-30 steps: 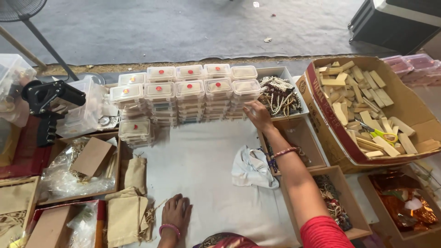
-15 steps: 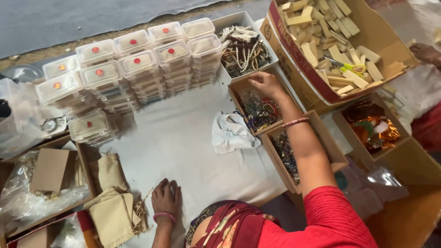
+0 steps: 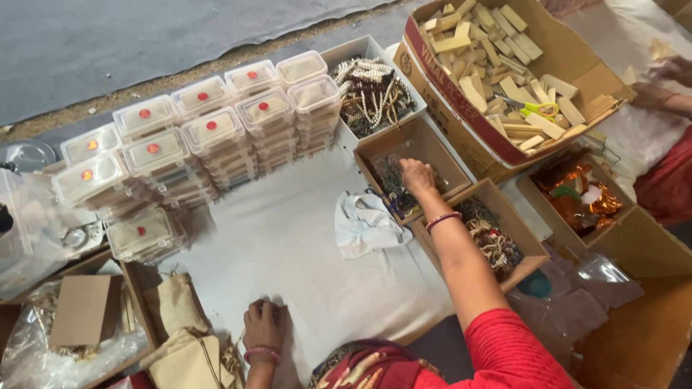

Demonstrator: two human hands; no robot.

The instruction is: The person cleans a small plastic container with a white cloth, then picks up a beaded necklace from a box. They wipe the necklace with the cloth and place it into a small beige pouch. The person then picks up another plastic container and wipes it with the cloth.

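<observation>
My right hand (image 3: 418, 176) reaches into a small brown cardboard box (image 3: 437, 146) that holds dark bead strings, fingers down among them; whether it grips any is hidden. A bangle sits on that wrist. My left hand (image 3: 263, 324) rests with curled fingers on the white sheet (image 3: 288, 245) near the front edge, holding nothing, beside beige cloth pouches (image 3: 180, 310). A crumpled white cloth (image 3: 364, 223) lies just left of my right forearm.
Stacks of clear lidded boxes with red dots (image 3: 209, 133) line the back left. A white tray of pearl strings (image 3: 371, 90), a second brown box of beads (image 3: 504, 216), a large carton of wooden pieces (image 3: 598, 54) with scissors (image 3: 537, 109), and another person's hand (image 3: 667, 70) are on the right.
My right hand pulled back from the clear box stacks and dropped into the brown bead box. The view swung right and tilted. My left hand stayed on the sheet, fingers curling.
</observation>
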